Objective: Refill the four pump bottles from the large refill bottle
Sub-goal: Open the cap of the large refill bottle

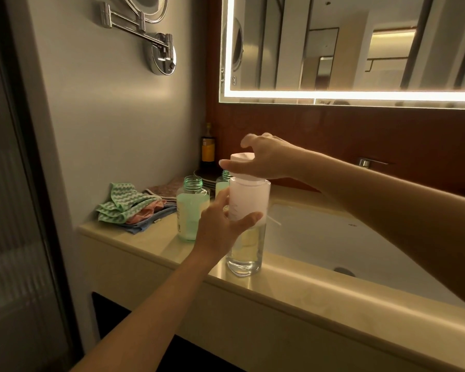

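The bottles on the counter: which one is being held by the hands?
The clear bottle with the white label, at the sink's edge. The left hand grips its body; the right hand is on its top. Both green bottles stand untouched.

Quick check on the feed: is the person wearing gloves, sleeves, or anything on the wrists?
No. The left hand and right hand are both bare, without gloves. Both forearms are uncovered as far as the frame shows, with no sleeves, watch, bracelets or rings visible.

Green-and-white zigzag cloth (121, 202) (pink and blue beneath), pale green bottle (192, 210), cream counter (151, 237), white sink (333, 237)
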The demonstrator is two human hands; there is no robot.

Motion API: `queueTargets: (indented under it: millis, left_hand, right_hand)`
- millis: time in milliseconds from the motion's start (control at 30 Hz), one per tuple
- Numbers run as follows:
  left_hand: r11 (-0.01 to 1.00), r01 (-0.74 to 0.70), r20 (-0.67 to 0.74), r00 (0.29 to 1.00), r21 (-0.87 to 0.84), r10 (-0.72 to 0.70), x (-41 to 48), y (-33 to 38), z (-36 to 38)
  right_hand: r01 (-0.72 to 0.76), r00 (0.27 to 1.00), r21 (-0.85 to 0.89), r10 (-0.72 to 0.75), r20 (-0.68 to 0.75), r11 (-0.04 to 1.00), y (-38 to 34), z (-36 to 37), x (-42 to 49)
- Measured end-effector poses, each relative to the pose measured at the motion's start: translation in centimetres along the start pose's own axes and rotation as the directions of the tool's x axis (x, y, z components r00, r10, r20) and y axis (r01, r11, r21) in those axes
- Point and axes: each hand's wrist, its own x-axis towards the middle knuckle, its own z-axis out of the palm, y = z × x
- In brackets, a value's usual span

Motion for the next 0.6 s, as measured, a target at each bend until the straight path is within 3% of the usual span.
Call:
queueTargets:
  millis: [67, 167, 233, 300, 433, 600]
  left_hand:
    - [1.000, 0.008, 0.006, 1.000, -0.008, -0.008, 0.0, 0.0, 0.0]
    - [1.000, 0.007, 0.002, 1.000, 0.005, -0.007, 0.0, 0.1, 0.0]
    - [1.000, 0.007, -0.003, 1.000, 0.003, -0.007, 0.0, 0.2, 0.0]
    - [1.000, 0.007, -0.006, 1.000, 0.000, -0.007, -0.1, 0.3, 0.0]
    - [1.000, 0.007, -0.007, 1.000, -0.001, -0.008, -0.1, 0.4, 0.0]
    - [1.000, 0.003, -0.007, 1.000, -0.004, -0.003, -0.1, 0.1, 0.0]
  right_hand:
    - [0.020, 0.999, 0.027, -0.020, 0.026, 0.999, 0.1, 0.1, -0.2]
    - [-0.005, 0.991, 0.305, -0.036, 0.128, 0.952, 0.4, -0.3, -0.4]
    - [-0.033, 0.977, 0.380, -0.050, 0.206, 0.924, 0.8, -0.7, -0.4]
    - [-0.033, 0.974, 0.336, -0.044, 0.220, 0.941, 0.9, -0.9, -0.3]
    - [-0.025, 0.997, 0.084, 0.019, 0.075, 0.996, 0.6, -0.2, 0.2]
    - [0.048, 0.999, 0.058, -0.049, 0.012, 0.997, 0.3, 0.4, -0.2]
